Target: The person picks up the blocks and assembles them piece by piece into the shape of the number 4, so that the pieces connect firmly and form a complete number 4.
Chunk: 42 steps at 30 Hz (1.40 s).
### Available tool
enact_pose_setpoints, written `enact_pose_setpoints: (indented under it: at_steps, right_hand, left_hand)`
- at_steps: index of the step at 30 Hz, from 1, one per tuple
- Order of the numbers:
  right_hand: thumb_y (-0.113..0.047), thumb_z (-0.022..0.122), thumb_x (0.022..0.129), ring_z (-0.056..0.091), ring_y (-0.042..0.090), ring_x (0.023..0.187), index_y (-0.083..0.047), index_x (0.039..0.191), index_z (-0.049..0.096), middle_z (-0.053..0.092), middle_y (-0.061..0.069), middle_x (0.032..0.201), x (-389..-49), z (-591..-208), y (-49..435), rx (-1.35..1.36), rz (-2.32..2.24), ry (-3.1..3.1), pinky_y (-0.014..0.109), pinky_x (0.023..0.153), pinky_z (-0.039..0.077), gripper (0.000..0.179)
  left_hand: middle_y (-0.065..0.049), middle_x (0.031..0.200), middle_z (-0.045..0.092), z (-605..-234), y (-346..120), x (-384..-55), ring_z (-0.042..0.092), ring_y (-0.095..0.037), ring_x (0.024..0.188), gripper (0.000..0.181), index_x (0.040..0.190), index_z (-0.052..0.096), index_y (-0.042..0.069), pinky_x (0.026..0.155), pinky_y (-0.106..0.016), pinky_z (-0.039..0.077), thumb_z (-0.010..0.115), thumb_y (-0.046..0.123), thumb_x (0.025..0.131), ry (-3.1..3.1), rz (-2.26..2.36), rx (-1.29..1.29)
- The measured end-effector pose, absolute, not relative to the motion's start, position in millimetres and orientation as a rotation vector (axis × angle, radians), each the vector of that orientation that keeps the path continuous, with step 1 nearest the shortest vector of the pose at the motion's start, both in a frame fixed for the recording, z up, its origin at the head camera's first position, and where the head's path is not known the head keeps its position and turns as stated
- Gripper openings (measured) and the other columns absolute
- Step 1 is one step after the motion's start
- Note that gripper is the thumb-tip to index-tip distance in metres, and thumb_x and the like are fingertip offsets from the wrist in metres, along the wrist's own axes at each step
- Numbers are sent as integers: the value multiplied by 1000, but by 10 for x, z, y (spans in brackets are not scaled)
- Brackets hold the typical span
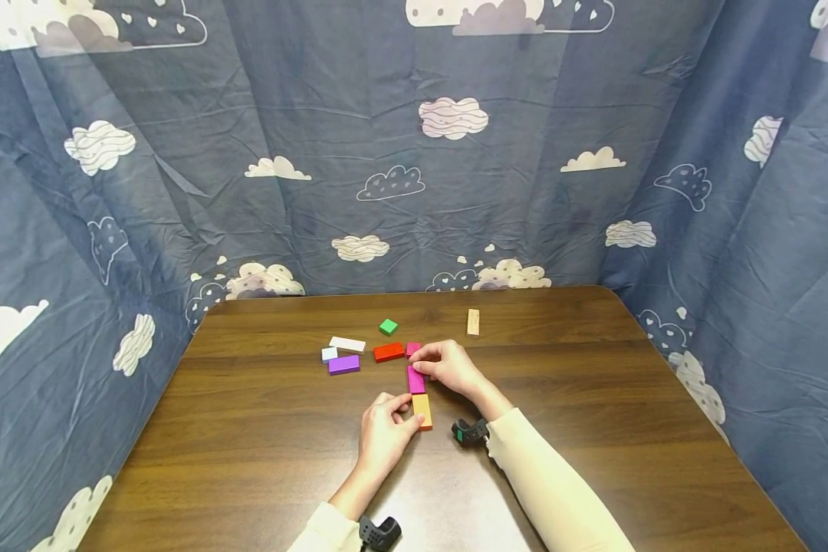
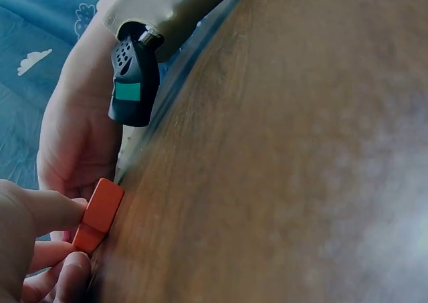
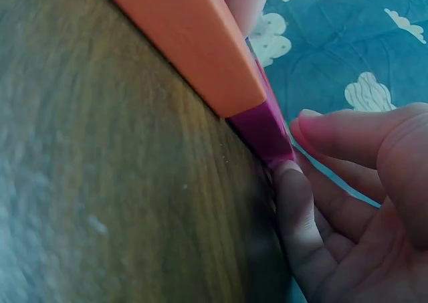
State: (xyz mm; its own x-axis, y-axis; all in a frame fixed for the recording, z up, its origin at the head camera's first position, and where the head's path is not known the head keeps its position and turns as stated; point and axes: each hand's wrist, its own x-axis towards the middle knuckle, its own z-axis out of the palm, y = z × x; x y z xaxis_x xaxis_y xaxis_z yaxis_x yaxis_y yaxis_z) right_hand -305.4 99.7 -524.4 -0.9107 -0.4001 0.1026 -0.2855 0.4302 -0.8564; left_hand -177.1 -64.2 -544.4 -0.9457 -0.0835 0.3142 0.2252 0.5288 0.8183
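Note:
My left hand (image 1: 381,437) pinches an orange block (image 1: 422,412) lying on the table, thumb on its near right side and fingers at its left. Its red-orange end (image 2: 100,213) shows in the left wrist view. Touching its far end is a magenta block (image 1: 416,380), in line with it. My right hand (image 1: 453,368) holds the magenta block near its far end, one digit low against its side in the right wrist view. Just beyond, a pink block (image 1: 412,349) is partly covered by the right fingers. A red block (image 1: 389,353) lies to the left of the pink one.
Further left on the wooden table (image 1: 248,429) lie a purple block (image 1: 344,366), a light blue block (image 1: 329,354) and a white block (image 1: 348,344). Toward the back are a green block (image 1: 389,326) and a plain wood block (image 1: 473,323). A cloud-patterned curtain (image 1: 359,215) surrounds the table.

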Motion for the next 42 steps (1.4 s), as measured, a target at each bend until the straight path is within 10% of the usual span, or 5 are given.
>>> enact_pose_setpoints:
  at_steps: [35, 42]
  right_hand:
    - [-6, 80, 84, 66, 27, 83, -2, 107, 75, 74, 13, 100, -3017, -5251, 1038, -717, -1485, 2463, 24, 67, 49, 24]
    - [-8, 81, 83, 65, 14, 79, -9, 105, 77, 74, 0, 96, -3051, -5286, 1043, -693, -1454, 2486, 26, 70, 51, 23]
  left_hand:
    - [1, 88, 64, -5442, -650, -1763, 53, -2, 66, 36, 110, 77, 5, 60, -23, 44, 86, 16, 77, -2503, -1332, -124]
    - [1, 87, 64, -5453, -649, -1771, 53, -3, 67, 36, 110, 77, 4, 60, -23, 44, 86, 14, 77, -2491, -1332, -132]
